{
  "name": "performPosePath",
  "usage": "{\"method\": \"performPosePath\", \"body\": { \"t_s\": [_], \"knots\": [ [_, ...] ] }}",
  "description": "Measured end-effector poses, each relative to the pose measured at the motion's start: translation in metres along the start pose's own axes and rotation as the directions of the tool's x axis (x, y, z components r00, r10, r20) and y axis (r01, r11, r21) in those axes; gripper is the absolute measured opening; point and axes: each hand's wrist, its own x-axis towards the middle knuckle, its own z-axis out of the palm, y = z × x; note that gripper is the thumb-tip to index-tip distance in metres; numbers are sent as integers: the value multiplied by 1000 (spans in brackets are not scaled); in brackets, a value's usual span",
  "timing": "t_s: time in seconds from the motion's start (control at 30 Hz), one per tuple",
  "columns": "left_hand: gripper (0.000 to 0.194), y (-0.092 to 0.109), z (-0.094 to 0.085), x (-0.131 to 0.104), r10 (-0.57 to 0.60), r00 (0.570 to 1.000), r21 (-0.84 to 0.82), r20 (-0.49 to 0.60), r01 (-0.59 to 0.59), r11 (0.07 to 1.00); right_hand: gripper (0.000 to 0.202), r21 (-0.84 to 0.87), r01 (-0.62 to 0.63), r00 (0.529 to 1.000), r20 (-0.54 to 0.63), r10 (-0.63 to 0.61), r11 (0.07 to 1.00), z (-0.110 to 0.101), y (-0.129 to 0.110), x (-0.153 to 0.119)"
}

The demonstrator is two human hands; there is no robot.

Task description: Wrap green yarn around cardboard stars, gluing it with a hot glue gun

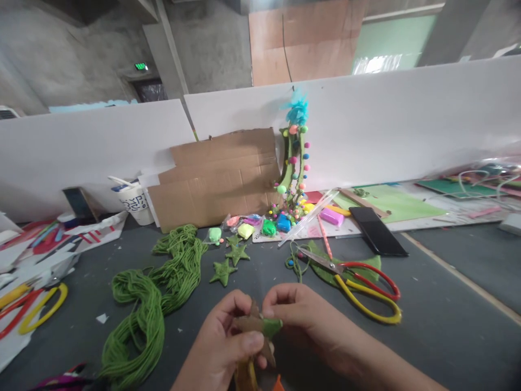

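A small brown cardboard star [249,325], partly wrapped in green at its right point, is held between both hands near the bottom middle. My left hand [228,339] grips its left side with thumb and fingers. My right hand [295,309] pinches at the star's upper right, beside the green-wrapped point. Below the star, a yellowish object [246,374] and an orange tip are partly cut off. Green yarn-covered stars [222,271] lie just beyond the hands. A large loose skein of green yarn [136,326] lies to the left.
Red-and-yellow scissors [366,288] rest on green felt [317,271] at right, near a black phone [376,231]. Packets of coloured clay [268,227] and a pompom-decorated green structure [290,168] stand behind. Cardboard [220,184] leans near a white cup [136,203]. More scissors [43,309] lie left.
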Motion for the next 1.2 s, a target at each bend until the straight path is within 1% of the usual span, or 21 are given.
{"method": "performPosePath", "body": {
  "t_s": [0.1,0.27,0.33,0.4,0.47,0.53,0.57,0.6,0.63,0.67,0.73,0.83,0.87,0.93,1.0,1.1,1.13,1.17,1.2],
  "knots": [
    [25,2,3,0,2,999,-22,-39,-3,1000,19,129,-21,1000,-9,22,991,6,7,1],
    [23,1,2,3,30,995,-14,-93,-32,999,16,278,-68,997,-2,72,958,11,17,1],
    [23,-1,1,4,50,993,-18,-111,-52,998,15,301,-56,998,-22,66,952,11,21,3],
    [24,-2,1,6,63,987,-16,-147,-67,998,15,263,16,995,-95,9,965,12,25,5],
    [26,-2,0,7,91,976,3,-199,-92,996,16,170,108,982,-174,-78,980,13,25,6],
    [26,-1,-1,7,154,959,60,-239,-143,988,13,21,211,955,-217,-201,977,14,22,5],
    [26,0,-1,7,191,949,95,-250,-173,980,12,-81,260,937,-220,-272,962,14,20,4],
    [25,0,-1,6,224,940,126,-256,-197,972,11,-197,311,912,-212,-350,930,15,19,3],
    [24,1,-1,6,247,933,151,-262,-213,965,12,-320,358,883,-190,-429,877,15,18,1],
    [24,2,-2,6,257,928,167,-271,-217,962,13,-442,393,852,-155,-500,807,15,17,-1],
    [23,3,-2,6,262,918,188,-297,-213,959,19,-639,441,798,-42,-601,631,15,17,-4],
    [24,4,-3,7,276,899,248,-340,-197,948,28,-807,476,724,134,-677,349,15,21,-7],
    [24,3,-4,7,285,894,284,-347,-189,940,29,-841,468,702,168,-692,271,15,23,-7],
    [22,3,-5,6,316,884,387,-344,-174,906,30,-892,426,670,202,-714,148,15,26,-6],
    [17,2,-6,6,397,864,538,-311,-184,822,29,-921,385,658,224,-719,66,15,28,-5],
    [9,-1,-7,5,546,817,770,-186,-224,598,23,-941,337,678,252,-690,-13,14,27,-3],
    [8,-2,-7,5,571,808,818,-142,-229,528,21,-947,320,689,259,-677,-37,13,26,-3],
    [8,-2,-8,4,581,807,849,-109,-228,476,19,-948,311,697,279,-661,-72,12,24,-4],
    [8,-2,-8,4,575,814,867,-86,-223,446,18,-943,309,698,311,-645,-121,11,22,-5]
  ]
}}
